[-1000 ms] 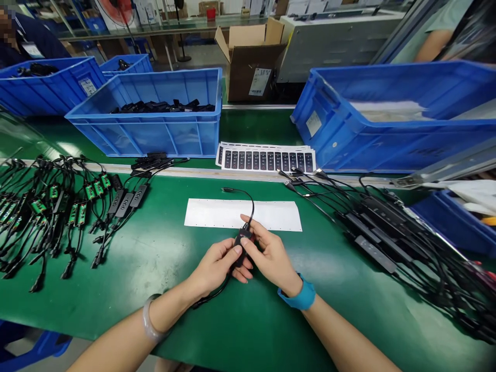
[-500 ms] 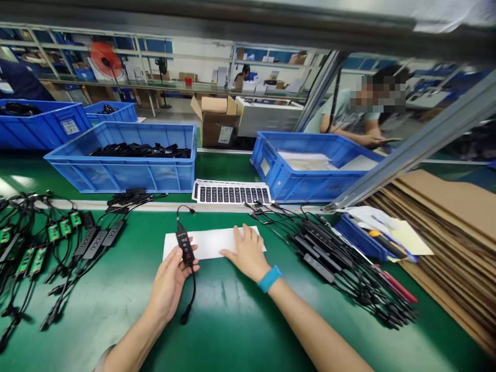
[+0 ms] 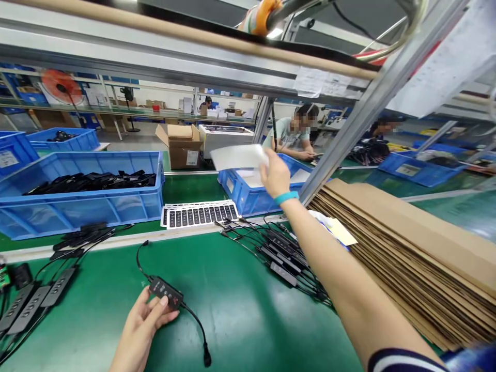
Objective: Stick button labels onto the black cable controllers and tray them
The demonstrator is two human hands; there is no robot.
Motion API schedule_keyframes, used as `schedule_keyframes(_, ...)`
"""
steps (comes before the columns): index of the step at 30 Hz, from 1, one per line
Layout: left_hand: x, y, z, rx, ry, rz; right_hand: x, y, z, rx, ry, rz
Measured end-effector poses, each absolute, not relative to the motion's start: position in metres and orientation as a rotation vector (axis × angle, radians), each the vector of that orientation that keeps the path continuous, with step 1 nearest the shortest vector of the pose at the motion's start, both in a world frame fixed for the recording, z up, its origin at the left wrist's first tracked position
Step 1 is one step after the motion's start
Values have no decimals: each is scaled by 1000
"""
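Observation:
Between the thumb and fingers of my left hand (image 3: 145,323) is a black inline cable controller (image 3: 166,292), its buttons facing up and a short cable at each end. My right hand (image 3: 277,173), with a teal wristband, reaches far forward and grips a white paper strip (image 3: 238,156) by its right end. That strip is held in the air over the right blue bin (image 3: 248,199), where more white sheets lie. A sheet of black button labels (image 3: 199,215) rests on the green table (image 3: 232,310), left of this bin.
Black controllers with cables (image 3: 284,258) lie in a bunch at right, beside stacked cardboard sheets (image 3: 387,248). Grey controllers (image 3: 36,310) lie at left. A large blue bin (image 3: 81,206) holds black parts. A slanted metal post (image 3: 349,129) rises at right; a co-worker (image 3: 292,132) sits beyond.
My right hand has lifted the white strip off the table and carried it forward over the right bin. My left hand still holds the controller, now tilted sideways. The view has turned right.

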State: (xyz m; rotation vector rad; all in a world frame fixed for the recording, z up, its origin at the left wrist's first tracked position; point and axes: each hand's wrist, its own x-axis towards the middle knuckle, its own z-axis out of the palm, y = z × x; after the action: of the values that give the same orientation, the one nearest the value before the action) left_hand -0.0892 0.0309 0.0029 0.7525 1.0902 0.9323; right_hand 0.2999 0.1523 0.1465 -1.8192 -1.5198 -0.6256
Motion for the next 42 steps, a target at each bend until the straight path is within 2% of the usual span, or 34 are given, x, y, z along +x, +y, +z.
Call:
schedule_keyframes(2,-84,28,1,721,1057,874,323,149,159,-1877,-1445,-647)
schedule_keyframes(4,-81,26,0,700,1057,850,324,128,148,-1892,-1497,-619)
schedule_keyframes(9,-70,23,-2,745,1002,643,286,38,56,-1969,-1996,-234)
schedule_keyframes(13,-45,19,-5,823,891,447,270,-16,-12,-2329,-1919,-304)
schedule_keyframes(16,-26,19,-7,1043,915,271,255,-37,-34,-2326,-1868,-294)
schedule_keyframes(18,-19,21,-6,1361,963,179,243,-49,-36,-2203,-1907,-198)
schedule_keyframes(21,-14,25,2,1951,955,255,231,-68,-27,-1981,-1905,-9)
schedule_keyframes(24,-9,26,7,2360,764,379,232,-83,-17,-1872,-1716,122)
schedule_keyframes(26,-3,25,5,2494,647,341,236,-90,-15,-1855,-1674,142)
schedule_keyframes(32,10,16,2,2551,690,262,231,-104,-26,-1839,-1816,-107)
schedule_keyframes(42,14,-1,5,2433,583,311,210,-137,-32,-2020,-1918,-169)
